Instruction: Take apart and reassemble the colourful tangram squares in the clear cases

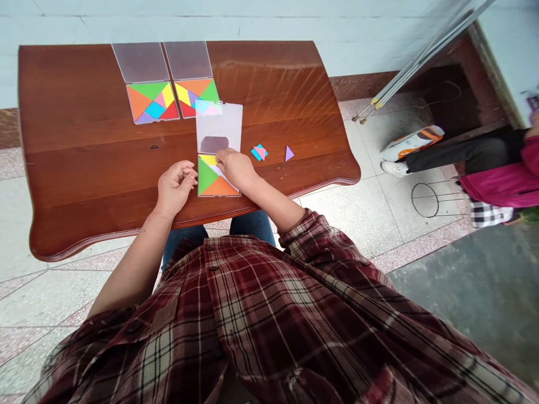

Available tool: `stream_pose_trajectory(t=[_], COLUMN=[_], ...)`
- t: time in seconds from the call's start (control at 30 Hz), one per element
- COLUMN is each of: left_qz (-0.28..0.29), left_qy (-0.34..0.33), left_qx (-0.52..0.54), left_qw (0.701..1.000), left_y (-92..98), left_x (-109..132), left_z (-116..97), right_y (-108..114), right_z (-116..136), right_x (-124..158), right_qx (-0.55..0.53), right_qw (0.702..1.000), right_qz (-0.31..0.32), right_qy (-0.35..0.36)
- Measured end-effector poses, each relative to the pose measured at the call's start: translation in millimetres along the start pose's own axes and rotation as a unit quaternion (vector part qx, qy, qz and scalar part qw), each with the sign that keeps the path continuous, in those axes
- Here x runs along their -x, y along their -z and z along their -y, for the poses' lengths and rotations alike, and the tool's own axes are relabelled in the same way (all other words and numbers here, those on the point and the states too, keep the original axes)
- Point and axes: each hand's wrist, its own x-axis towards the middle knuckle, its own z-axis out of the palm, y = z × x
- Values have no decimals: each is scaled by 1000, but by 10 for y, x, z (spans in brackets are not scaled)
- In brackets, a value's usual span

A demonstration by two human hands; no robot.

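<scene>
An open clear plastic case (pixel 219 151) lies in front of me on the wooden table (pixel 84 168), its lid flipped up and away. Green, orange and yellow tangram pieces (pixel 207 178) sit in its tray. My right hand (pixel 236 166) rests over the tray's upper right part, fingers curled down onto the pieces; what the fingertips grip is hidden. My left hand (pixel 174 185) lies just left of the tray, fingers loosely curled, nothing visible in it. A blue and pink pair of pieces (pixel 259 152) and a purple triangle (pixel 288 153) lie loose to the right.
Two more open cases with filled tangram squares (pixel 152 101) (pixel 194 94) sit at the table's far side. Another person's legs and white shoe (pixel 410 145) are at the right, beside a wire stand (pixel 427 199) and leaning poles (pixel 404 73).
</scene>
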Motion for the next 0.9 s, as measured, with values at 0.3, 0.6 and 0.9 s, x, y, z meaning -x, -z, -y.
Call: stream_pose_trajectory(t=[0.3,0.6,0.9], left_qz=[-19,-24,-20], left_qy=[-1,-5,-7], left_qx=[-2,-7,1], left_qw=[1000,1000,1000], left_y=[6,13,6], left_x=[-11,-18,-25], left_z=[-15,1,-17], right_y=[236,218,198], right_z=[-557,-978,-998], right_x=[171,85,6], right_qx=[-50,-37,-12], right_qw=[993,985,984], right_qz=[-97,-70,-43], right_qy=[-52,-151,-170])
